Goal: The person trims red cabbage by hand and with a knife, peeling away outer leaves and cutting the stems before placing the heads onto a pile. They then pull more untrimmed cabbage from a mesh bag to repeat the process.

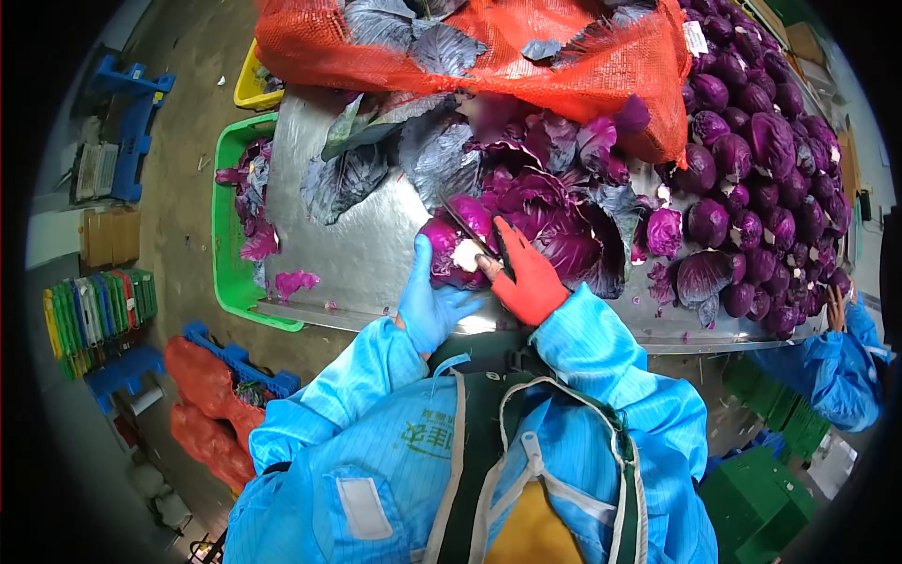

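Note:
My left hand [430, 305], in a blue glove, lies against the lower left side of a red cabbage [442, 239], fingers apart and supporting it. The cabbage's pale cut stem shows at its lower right. My right hand [524, 275], in a red glove, is closed on a knife [462, 224]. Its dark blade points up and left across the cabbage, near the stem. Loose purple outer leaves [564, 221] lie just right of and beyond the cabbage on the metal table [310, 258].
A large pile of red cabbages [752, 169] covers the table's right side. Beyond the leaves lies a red mesh bag [526, 85]. A green crate [225, 226] with trimmings stands at the left, a yellow crate [249, 85] behind it. Another person's blue sleeve [832, 367] is at far right.

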Tool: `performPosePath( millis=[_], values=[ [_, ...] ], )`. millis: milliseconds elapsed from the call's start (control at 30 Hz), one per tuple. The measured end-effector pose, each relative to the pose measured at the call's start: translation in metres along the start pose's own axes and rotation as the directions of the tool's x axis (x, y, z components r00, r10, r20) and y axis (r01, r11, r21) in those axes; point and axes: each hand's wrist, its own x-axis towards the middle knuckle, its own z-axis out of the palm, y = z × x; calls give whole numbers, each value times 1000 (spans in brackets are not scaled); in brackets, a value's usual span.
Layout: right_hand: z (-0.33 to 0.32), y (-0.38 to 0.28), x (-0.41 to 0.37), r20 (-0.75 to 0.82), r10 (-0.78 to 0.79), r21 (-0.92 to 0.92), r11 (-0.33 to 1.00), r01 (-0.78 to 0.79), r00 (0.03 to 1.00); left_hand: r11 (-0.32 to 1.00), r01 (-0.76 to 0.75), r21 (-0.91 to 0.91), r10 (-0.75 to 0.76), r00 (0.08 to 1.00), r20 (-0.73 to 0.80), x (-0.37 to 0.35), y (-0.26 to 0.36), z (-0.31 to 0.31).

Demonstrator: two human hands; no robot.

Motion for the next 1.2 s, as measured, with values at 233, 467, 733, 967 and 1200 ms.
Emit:
performPosePath(
  millis=[233, 467, 733, 967, 1200],
  values=[
    [-10, -15, 12, 43, 40, 19, 999, -41, 998, -249, -450, 857, 715, 512, 477, 6, 9, -7],
    [-9, -17, 14, 72, 22, -49, 999, -19, 997, -201, -419, 885, 735, 533, 419, 15, 21, -1],
    [-14, 0, 32, 13, 52, 115, 992, -53, 999, -368, -390, 844, 742, 424, 519, 24, 14, 5],
    [-17, 56, 69, -282, 172, 352, 934, -65, 944, -442, -496, 747, 683, 354, 639, 17, 10, -24],
    [-25, -30, 27, -14, 11, 130, 991, -9, 1000, 266, -493, 828, 757, 638, 137, 7, 17, -34]
  ],
)
